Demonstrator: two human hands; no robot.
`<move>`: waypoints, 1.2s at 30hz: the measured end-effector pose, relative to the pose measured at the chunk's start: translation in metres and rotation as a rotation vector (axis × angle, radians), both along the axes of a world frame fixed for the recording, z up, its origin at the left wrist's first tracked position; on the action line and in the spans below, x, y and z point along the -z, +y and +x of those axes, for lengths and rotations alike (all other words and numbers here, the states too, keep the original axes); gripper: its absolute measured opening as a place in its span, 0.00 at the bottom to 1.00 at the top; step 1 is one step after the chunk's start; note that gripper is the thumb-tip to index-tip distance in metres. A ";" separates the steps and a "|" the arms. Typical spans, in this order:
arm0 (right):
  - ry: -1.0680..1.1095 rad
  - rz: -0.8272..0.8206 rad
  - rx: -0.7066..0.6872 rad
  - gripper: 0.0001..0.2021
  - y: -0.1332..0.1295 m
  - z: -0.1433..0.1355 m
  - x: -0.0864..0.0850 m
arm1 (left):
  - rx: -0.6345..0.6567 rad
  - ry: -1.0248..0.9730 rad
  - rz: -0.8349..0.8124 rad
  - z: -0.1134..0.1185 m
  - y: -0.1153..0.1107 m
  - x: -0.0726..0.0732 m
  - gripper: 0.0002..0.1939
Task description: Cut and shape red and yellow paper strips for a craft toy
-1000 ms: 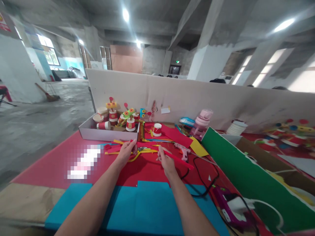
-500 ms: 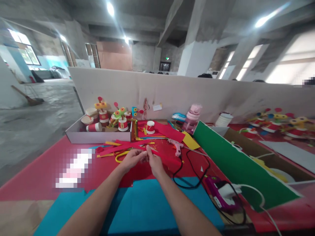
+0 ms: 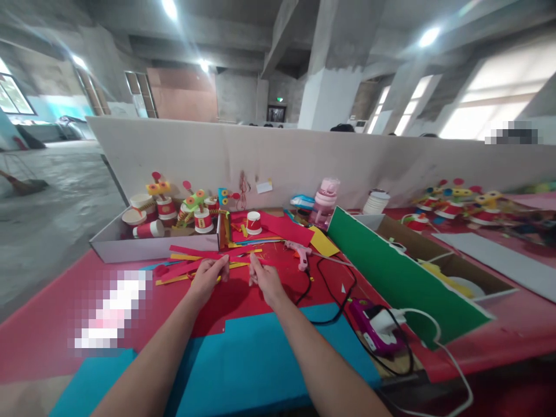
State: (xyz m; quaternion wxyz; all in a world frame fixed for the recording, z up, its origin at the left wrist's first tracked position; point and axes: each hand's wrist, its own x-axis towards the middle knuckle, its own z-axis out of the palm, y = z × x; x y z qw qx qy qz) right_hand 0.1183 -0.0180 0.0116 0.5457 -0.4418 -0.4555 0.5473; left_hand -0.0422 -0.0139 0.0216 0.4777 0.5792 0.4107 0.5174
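Note:
My left hand (image 3: pixel 209 280) is closed in a pinch over the red table cover (image 3: pixel 243 298), beside a pile of red and yellow paper strips (image 3: pixel 186 266). Anything thin between its fingers blends with the red behind it. To its right, my right hand (image 3: pixel 267 281) is also closed, thumb raised against curled fingers; what it holds, if anything, cannot be made out. The two hands are apart. Just beyond my right hand lies a pink glue gun (image 3: pixel 301 255). A white and red paper cup (image 3: pixel 253 223) stands behind the strips.
A white box (image 3: pixel 156 248) of cup figures stands at the left. Blue sheets (image 3: pixel 243 365) lie in front. At the right are a purple power strip (image 3: pixel 377 331) with cables and a green-sided box (image 3: pixel 391 269). A pink bottle (image 3: pixel 325 201) stands near the white partition (image 3: pixel 278 153).
My hands have moved apart from each other; they were close together before. The camera view has turned slightly right, so objects appear shifted left.

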 end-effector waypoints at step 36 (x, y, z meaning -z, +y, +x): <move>-0.041 0.011 0.017 0.24 0.007 0.014 0.003 | -0.101 -0.179 -0.078 -0.008 0.003 0.003 0.18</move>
